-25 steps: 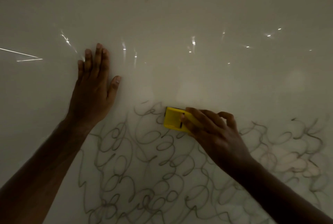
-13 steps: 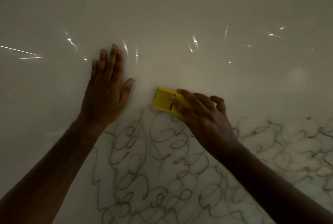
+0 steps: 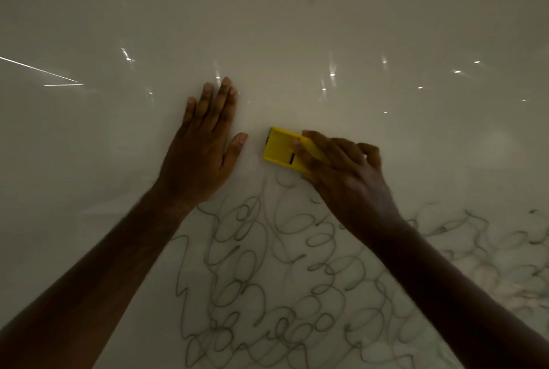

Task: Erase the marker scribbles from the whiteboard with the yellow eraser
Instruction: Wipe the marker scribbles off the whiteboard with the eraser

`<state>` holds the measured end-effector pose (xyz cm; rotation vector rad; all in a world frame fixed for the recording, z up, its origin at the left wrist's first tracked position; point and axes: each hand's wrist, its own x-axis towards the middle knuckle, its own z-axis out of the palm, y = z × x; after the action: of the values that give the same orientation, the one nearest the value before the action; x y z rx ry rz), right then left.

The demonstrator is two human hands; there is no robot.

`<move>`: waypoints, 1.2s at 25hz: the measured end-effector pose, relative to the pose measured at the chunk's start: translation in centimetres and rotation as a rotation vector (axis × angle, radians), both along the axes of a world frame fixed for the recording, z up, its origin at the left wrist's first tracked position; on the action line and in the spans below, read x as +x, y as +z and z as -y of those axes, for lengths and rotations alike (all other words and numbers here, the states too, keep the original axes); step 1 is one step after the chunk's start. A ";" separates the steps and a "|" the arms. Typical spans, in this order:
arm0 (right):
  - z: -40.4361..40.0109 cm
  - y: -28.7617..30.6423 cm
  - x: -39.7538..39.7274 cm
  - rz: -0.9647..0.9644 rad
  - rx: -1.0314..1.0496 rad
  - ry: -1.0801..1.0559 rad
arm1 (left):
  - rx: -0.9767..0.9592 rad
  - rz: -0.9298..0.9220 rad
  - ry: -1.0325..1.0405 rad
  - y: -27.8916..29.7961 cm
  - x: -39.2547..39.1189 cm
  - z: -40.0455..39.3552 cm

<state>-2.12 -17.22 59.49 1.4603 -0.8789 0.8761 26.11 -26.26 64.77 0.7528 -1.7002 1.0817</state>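
Flanking eraser (image 3: 280,150): left hand (image 3: 202,157), scribbles (image 3: 267,279)

You have one view only, head-worn: it looks forward and down, close over both hands, the whiteboard (image 3: 297,12) filling everything around and beyond them.

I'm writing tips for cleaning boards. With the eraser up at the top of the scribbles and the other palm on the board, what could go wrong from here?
1. The right hand holds the eraser at one end only; the grip may slip or tilt.
2. The right forearm crosses the scribbles and could smear them.
3. The left hand lies flat on the whiteboard, close to the eraser, and may get bumped.
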 end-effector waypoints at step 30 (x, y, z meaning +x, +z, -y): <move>1.2 -1.8 6.7 -0.024 0.026 0.044 | 0.065 -0.036 -0.019 -2.3 9.1 1.3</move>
<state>4.59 -18.45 57.72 1.5147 -0.8459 0.8807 35.25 -27.57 62.47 0.7909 -1.7160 0.9978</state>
